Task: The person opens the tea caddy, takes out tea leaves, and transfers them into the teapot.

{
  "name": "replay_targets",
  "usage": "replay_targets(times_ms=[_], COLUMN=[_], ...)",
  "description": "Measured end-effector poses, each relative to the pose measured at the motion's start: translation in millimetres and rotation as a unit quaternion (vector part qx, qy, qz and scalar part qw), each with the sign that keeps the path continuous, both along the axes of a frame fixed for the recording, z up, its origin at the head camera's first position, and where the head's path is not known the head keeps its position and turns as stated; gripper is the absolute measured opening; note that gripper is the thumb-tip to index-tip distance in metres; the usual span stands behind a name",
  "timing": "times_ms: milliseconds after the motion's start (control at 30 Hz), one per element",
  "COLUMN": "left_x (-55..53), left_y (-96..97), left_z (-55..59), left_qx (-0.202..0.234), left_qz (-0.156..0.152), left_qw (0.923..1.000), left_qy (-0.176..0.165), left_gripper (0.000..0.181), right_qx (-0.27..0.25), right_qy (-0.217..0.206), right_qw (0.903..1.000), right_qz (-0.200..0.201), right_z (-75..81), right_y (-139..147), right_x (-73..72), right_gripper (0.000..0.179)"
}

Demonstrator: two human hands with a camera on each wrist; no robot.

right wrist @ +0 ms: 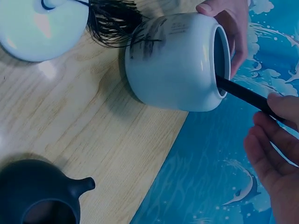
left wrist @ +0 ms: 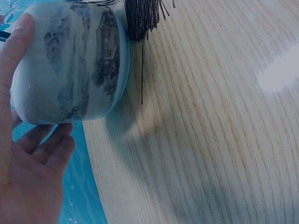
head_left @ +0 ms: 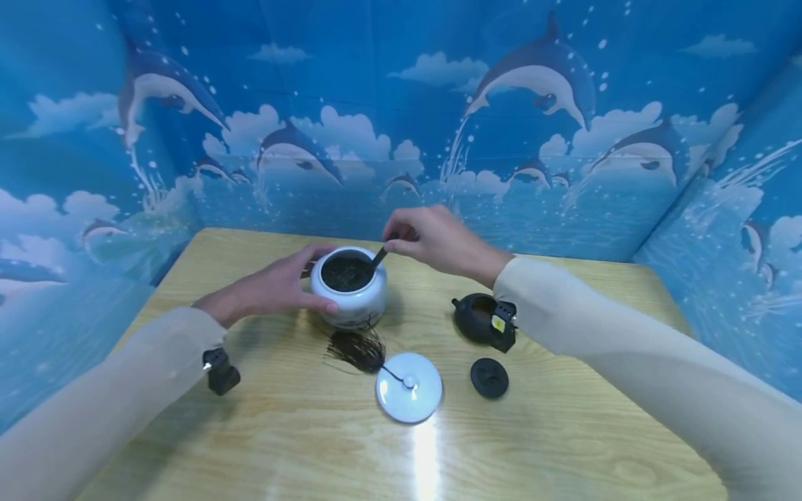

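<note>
A white ceramic jar (head_left: 360, 304) with a grey landscape print stands open on the table, dark crumbly contents (head_left: 346, 271) inside. My left hand (head_left: 293, 278) holds it from the left, thumb on the near side and fingers round the far side. Over the jar's right rim, my right hand (head_left: 426, 236) pinches a black stick-like tea utensil (right wrist: 247, 97) between thumb and fingers. Its lower end is inside the jar, hidden from view. In front of the jar lies a white round lid (head_left: 401, 403) with a dark tassel (head_left: 357, 350) tied to its knob.
A small dark teapot (head_left: 470, 320), lidless, stands under my right forearm, its spout towards the left. Its round black lid (head_left: 489, 378) lies nearer on the wooden table (head_left: 301, 431). Behind the table hangs a blue dolphin-print curtain (head_left: 376, 90).
</note>
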State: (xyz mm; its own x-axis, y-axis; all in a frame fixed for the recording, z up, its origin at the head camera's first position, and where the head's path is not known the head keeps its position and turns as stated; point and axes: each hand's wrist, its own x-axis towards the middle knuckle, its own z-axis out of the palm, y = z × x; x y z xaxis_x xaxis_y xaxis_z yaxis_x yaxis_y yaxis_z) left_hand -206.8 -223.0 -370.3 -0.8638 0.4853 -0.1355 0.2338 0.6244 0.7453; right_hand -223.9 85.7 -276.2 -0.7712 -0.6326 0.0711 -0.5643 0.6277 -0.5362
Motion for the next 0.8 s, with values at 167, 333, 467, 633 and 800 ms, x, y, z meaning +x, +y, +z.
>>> replay_targets(times_ms=[167,333,467,633,800], left_x=[0.7,-0.5,-2.3,-1.4,1.1], left_y=[-2.2,-2.8,-2.2,-1.0,-1.0], left_z=[-0.7,-0.7,-1.9,-1.2,0.9], left_qx=[-0.005,-0.004,0.001,0.009,0.009], left_qz=[0.0,-0.002,-0.005,-0.006,-0.001], left_qw=[1.0,1.0,1.0,0.9999,1.0], left_qy=[0.002,0.002,0.002,-0.001,0.002], left_gripper=[0.12,0.12,0.12,0.118,0.119], right_qx=[0.028,0.044,0.034,-0.005,-0.043], right_qy=[-0.001,-0.012,-0.024,-0.054,-0.111], right_qw=[0.9994,0.9987,0.999,0.9985,0.9921], right_qz=[0.02,0.022,0.018,-0.012,-0.041], right_z=[0.5,-2.1,-10.9,-19.0,-28.2], right_y=[-5.2,-9.0,-9.3,-6.9,-2.4], right_x=[-4.3,-5.3,-5.5,-4.5,-3.8], right_gripper=[0.018,0.02,0.022,0.023,0.024])
